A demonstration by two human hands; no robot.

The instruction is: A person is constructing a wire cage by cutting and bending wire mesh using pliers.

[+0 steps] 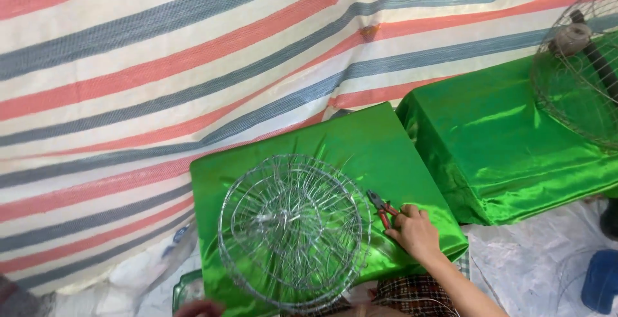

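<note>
One view only: your head camera, looking steeply down and forward. It sits near the green-draped block (335, 143); the striped tarp (161, 66) fills the far field.
</note>
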